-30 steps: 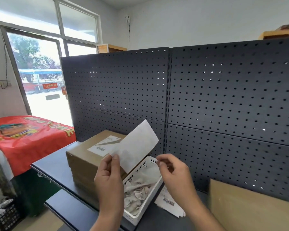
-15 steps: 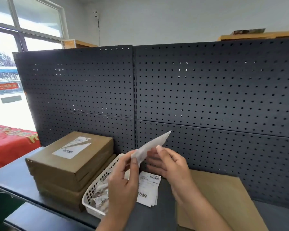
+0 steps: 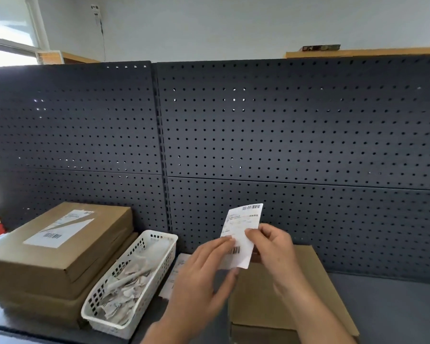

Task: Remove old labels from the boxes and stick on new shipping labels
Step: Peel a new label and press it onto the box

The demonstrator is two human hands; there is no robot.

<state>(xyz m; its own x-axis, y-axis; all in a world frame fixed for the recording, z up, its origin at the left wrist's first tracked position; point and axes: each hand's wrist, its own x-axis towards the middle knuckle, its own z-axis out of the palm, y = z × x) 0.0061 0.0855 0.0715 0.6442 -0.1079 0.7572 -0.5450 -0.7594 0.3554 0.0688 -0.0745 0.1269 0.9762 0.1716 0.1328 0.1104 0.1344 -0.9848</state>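
Note:
A white shipping label (image 3: 241,230) with barcodes stands upright in the air, printed side towards me. My right hand (image 3: 273,247) pinches its right edge. My left hand (image 3: 201,271) touches its lower left part with nearly straight fingers; the grip there is unclear. Below the label lies a plain brown box (image 3: 283,301) with no label on its top. At the left a stack of brown boxes (image 3: 57,256) carries a white label (image 3: 60,228) on the top box.
A white perforated basket (image 3: 159,247) full of torn paper scraps sits between the stack and my hands. More labels (image 3: 176,269) lie flat on the dark shelf behind my left hand. A dark pegboard (image 3: 283,135) closes off the back.
The view has swung right, away from the window. The label was turned from its blank back to its printed face and now hangs over the plain box.

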